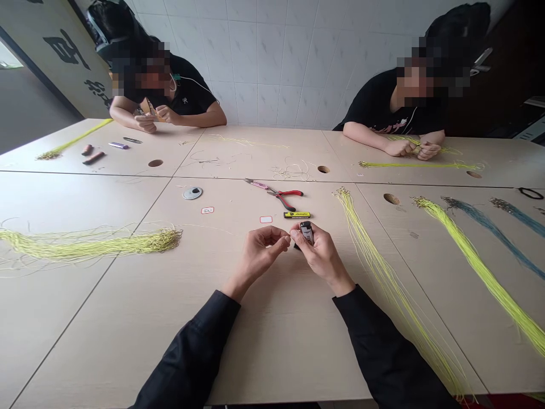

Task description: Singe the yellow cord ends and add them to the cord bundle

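My right hand (319,253) is wrapped round a lighter (306,232) with a black top and a pale printed label. Its thumb and forefinger reach to the fingertips of my left hand (266,247). Those left fingers are pinched together; whatever sits between them is too small to make out. Just beyond my hands lies a yellow and black stick-shaped item (297,215). Behind it are red-handled pliers (287,199) and a slim pink tool (258,184). A loose bundle of yellow cords (370,255) stretches along the table to the right of my right hand.
A thick yellow cord bundle (93,244) lies at left, another (472,244) at right beside blue cord bundles (489,227). A round metal disc (192,193) and small labels (266,220) lie ahead. Two people work across the table (128,341), which has round holes.
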`<state>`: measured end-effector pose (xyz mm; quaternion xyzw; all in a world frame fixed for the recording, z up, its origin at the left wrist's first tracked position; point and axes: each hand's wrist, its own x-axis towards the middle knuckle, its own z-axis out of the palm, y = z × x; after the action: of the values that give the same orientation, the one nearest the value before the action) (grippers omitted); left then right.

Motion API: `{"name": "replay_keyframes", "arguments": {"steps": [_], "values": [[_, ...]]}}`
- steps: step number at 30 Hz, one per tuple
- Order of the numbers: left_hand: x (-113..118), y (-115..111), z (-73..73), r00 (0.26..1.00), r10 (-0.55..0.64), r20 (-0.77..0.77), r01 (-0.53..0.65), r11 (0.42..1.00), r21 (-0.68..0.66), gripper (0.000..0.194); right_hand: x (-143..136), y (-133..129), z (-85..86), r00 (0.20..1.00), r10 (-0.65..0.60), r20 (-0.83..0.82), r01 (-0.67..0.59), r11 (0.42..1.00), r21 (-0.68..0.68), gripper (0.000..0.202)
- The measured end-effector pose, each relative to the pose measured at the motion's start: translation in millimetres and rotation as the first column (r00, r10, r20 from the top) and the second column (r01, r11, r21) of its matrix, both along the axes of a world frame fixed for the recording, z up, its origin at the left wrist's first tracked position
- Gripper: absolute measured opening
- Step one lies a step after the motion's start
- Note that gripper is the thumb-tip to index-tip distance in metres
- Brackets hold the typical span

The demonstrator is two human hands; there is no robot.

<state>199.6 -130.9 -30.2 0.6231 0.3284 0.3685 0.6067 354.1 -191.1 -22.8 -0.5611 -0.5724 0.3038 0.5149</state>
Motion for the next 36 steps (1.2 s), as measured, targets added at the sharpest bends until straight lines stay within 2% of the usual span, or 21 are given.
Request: {"name": "replay_keyframes", "arguments": {"steps": [9, 12, 17, 21, 26, 31, 36], "values": [[0.4, 1.9, -6.6, 0.998, -0.055, 0.006, 0.055, 0.998, 0.043, 0.024, -0.4, 1.4, -0.4, 1.000, 0.008, -0.019, -0.009, 0.999, -0.038, 0.028], [0.2, 2.5, -7.0, 0.999, -0.048, 0.011, 0.047, 0.997, 0.054, 0.024, 0.3, 1.8, 1.0, 1.000, -0.024, -0.014, 0.023, 0.999, -0.045, 0.031], [0.1, 2.7, -6.2, 1.000, -0.009, 0.017, 0.008, 0.998, 0.068, 0.020, 3.3, 2.8, 0.4, 0.985, -0.113, 0.132, 0.133, 0.979, -0.155, 0.057], [0.3, 1.7, -6.1, 0.999, 0.007, -0.031, -0.003, 0.992, 0.126, 0.020, 2.2, 3.4, 0.0, 0.948, -0.132, 0.288, 0.197, 0.958, -0.209, 0.054], [1.2, 0.5, -5.6, 0.997, 0.008, -0.077, 0.006, 0.985, 0.174, 0.020, 0.8, 3.9, 0.4, 0.930, -0.128, 0.345, 0.212, 0.952, -0.219, 0.051], [1.3, -0.5, -4.3, 0.996, 0.009, -0.089, 0.008, 0.982, 0.186, 0.020, 2.5, 4.5, -2.7, 0.940, -0.120, 0.318, 0.194, 0.957, -0.214, 0.047], [2.1, 0.4, -3.8, 0.995, 0.069, -0.076, -0.052, 0.978, 0.201, 0.016, 2.2, 4.4, -1.6, 0.981, -0.164, 0.100, 0.181, 0.962, -0.202, 0.053]]}}
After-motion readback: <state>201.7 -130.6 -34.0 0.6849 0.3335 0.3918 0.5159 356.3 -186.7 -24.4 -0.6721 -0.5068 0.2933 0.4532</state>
